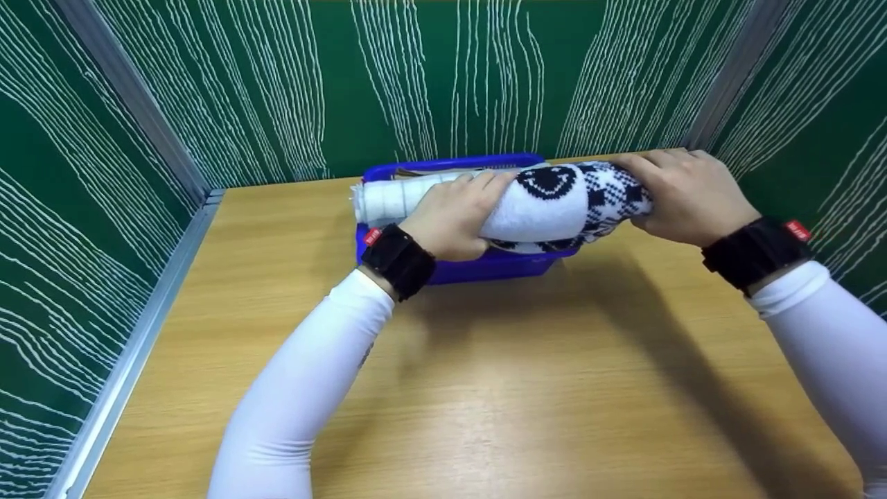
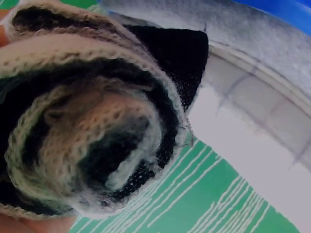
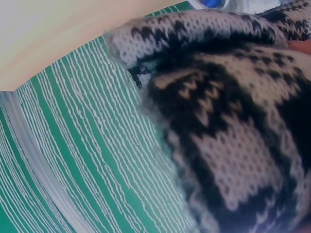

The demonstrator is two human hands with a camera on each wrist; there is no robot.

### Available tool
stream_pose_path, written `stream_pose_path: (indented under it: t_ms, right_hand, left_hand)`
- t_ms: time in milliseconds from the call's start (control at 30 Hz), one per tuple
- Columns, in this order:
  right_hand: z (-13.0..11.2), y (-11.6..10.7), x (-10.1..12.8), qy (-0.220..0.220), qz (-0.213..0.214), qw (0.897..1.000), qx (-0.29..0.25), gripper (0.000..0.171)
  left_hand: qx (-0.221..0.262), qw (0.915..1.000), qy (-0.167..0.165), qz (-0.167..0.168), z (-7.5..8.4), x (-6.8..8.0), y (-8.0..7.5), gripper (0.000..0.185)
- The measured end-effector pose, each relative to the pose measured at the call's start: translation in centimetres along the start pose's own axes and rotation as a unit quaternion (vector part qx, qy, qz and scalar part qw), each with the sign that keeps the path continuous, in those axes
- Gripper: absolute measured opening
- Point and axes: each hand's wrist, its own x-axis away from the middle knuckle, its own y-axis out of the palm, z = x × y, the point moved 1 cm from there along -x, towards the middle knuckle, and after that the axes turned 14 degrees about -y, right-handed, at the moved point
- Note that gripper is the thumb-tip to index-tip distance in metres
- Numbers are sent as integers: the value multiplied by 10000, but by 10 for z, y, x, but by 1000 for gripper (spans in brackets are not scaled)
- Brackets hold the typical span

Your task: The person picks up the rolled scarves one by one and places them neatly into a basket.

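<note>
Holding a rolled black-and-white knitted garment with a smiley face [image 1: 554, 201] at both ends, I keep it level above the blue plastic basket [image 1: 485, 267] at the far side of the wooden table [image 1: 485, 388]. My left hand [image 1: 454, 215] curls its fingers over the plain white end, and my right hand [image 1: 682, 194] wraps its fingers round the patterned end; I judge this two-ended grip stops the roll from loosening. Behind the roll, a white ribbed fabric roll [image 1: 391, 199] lies across the basket's left rim. From the left wrist view, the spiral of knit layers [image 2: 92, 131] looks tight.
</note>
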Motion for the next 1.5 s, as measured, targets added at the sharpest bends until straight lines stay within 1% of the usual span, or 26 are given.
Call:
stream_pose_path:
  t_ms: [100,267,400,600,800,967,1200,1367,1500]
  right_hand:
    - [-3,2,-3,-75,50,10000,-16,85]
    - [-8,4,-8,-211,62,9998,5,82]
    - [-13,6,-12,-243,65,9997,31,82]
    - [-21,9,-17,-202,198,9996,76,82]
    - [-28,11,-23,-140,300,9994,20,82]
    - [-32,11,-28,-76,269,9996,54,79]
    - [-38,11,-34,-189,338,9992,21,77]
    - [-43,11,-39,-178,306,9994,-10,77]
    - [-46,13,-44,-254,391,9989,-25,76]
  left_hand:
    - [75,9999,19,88,-5,4,0,93]
    - [178,9998,7,102,-13,10,1,93]
    - [284,9995,-17,162,-19,15,0,92]
    - [460,9984,39,320,-29,23,-1,87]
    - [459,9979,56,459,-37,28,-4,85]
    - [424,9976,77,550,-42,32,-5,85]
    - [484,9968,49,632,-49,38,-7,87]
    - [517,9964,34,672,-55,42,-8,87]
    - [539,9963,58,673,-61,45,-8,87]
